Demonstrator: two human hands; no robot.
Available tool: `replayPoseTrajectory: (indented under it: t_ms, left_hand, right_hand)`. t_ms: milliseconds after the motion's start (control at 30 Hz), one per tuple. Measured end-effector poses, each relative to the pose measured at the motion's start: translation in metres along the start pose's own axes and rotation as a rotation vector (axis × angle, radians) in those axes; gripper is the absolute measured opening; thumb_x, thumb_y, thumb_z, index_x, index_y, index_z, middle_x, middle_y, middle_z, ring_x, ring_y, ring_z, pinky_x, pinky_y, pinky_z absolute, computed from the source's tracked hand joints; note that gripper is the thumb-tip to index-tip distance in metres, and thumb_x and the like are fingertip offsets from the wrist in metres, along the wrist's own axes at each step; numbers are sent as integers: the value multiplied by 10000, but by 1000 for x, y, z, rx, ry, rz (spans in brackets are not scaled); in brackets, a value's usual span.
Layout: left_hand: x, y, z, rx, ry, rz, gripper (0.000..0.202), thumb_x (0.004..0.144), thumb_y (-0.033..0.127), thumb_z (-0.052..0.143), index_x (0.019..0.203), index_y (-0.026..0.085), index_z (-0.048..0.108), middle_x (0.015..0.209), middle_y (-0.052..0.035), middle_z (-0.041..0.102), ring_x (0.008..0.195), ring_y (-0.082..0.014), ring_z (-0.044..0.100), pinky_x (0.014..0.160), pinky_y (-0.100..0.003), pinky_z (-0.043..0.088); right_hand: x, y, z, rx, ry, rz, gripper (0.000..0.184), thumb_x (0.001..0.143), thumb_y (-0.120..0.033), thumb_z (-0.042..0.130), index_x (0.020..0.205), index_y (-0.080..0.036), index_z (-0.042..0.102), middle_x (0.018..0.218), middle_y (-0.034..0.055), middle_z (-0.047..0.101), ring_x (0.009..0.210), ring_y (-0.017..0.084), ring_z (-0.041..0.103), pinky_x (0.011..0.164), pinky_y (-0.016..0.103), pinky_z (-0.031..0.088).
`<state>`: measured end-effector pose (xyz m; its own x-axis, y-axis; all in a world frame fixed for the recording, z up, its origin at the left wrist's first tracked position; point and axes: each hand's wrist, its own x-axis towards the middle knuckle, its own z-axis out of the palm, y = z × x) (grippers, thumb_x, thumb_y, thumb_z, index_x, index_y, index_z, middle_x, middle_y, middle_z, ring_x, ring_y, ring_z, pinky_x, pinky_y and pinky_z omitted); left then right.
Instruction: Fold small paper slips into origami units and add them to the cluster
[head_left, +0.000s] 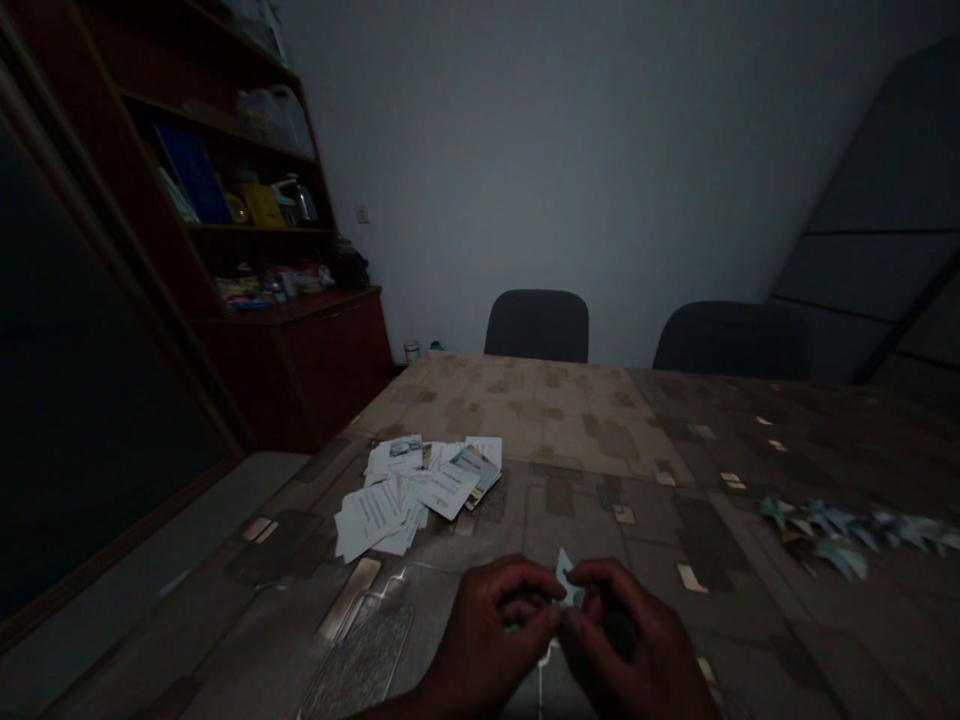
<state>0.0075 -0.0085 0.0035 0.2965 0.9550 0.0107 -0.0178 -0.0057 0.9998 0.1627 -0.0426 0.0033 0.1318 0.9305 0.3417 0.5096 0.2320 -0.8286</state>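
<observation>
Near the table's front edge, my left hand (pixel 504 625) and my right hand (pixel 628 632) meet at the fingertips around a small, pale folded piece of paper (pixel 565 572). Its pointed tip rises between the two index fingers, while its lower part is mostly hidden by my fingers and thumbs. Both hands are closed in a pinch on it. Beyond my left hand lies a loose pile of printed paper cards (pixel 409 490). To the right of my right hand, a row of small folded paper pieces (pixel 851 535) rests on the table.
A patterned cloth covers the table (pixel 555 430). Two dark chairs, one in the middle (pixel 536 325) and one at the right (pixel 731 335), stand at its far side. A reddish cabinet (pixel 330 365) with filled shelves is at the left. The room is dim.
</observation>
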Motion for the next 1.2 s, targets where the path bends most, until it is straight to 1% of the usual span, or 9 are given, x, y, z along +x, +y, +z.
replayPoseTrajectory:
  t_ms: [100,200,433,600,733,900,967,1100,1200]
  left_hand:
    - [-1,0,0,-3,-11,9,115,699,98,632,766,148,712,787,-35,658,698,-151,619,641,-231,507]
    - [0,-1,-1,-1,-2,5,123,691,92,628,766,148,706,782,-35,657,710,-157,624,654,-237,510]
    - [3,-2,-1,-72,25,-85,156,693,121,621,834,130,686,645,10,611,596,-121,576,554,-199,437]
    - [6,-2,-1,-142,36,-107,163,661,108,622,811,122,684,608,24,604,570,-107,562,553,-192,420]
    - [7,-4,0,-186,31,-112,166,648,92,616,800,120,678,583,31,600,547,-105,571,543,-188,421]
    - [4,-6,0,-113,24,-104,196,675,74,597,837,127,694,612,26,605,567,-108,577,546,-188,430]
    - [2,-5,0,-71,15,-72,194,690,73,590,834,133,706,675,5,624,601,-115,587,565,-194,444]
    - [1,-2,0,-9,2,4,187,698,69,593,812,140,724,800,-37,652,687,-148,622,631,-228,489]
    - [1,-2,0,11,25,0,195,699,58,589,807,141,729,768,-32,645,661,-138,603,608,-215,476]
  right_hand:
    - [0,2,1,-13,7,-8,135,758,-299,608,861,-227,658,614,-32,619,569,170,624,588,260,502]
    - [0,3,1,-6,12,-2,132,763,-288,595,860,-224,659,617,-30,622,568,170,631,592,263,504]
    - [0,4,-1,89,-68,56,184,777,-325,604,905,-219,682,667,-9,665,613,175,643,638,265,512]
    - [1,3,-2,141,-124,111,225,795,-363,607,946,-213,682,718,5,686,680,191,665,651,265,505]
    - [1,1,-3,168,-135,126,252,822,-403,583,944,-208,685,738,20,698,704,196,672,644,258,500]
    - [0,2,-3,152,-112,100,238,776,-371,635,944,-212,689,677,-6,661,647,185,658,628,254,501]
    - [1,3,-3,112,-91,80,202,758,-335,646,918,-220,689,660,-17,655,627,183,655,634,260,507]
    - [2,3,-4,52,-101,33,161,775,-310,622,895,-222,682,666,-10,676,636,187,669,643,263,515]
    - [2,3,-4,81,-92,46,184,783,-334,617,905,-216,689,658,-11,669,625,183,662,632,260,515]
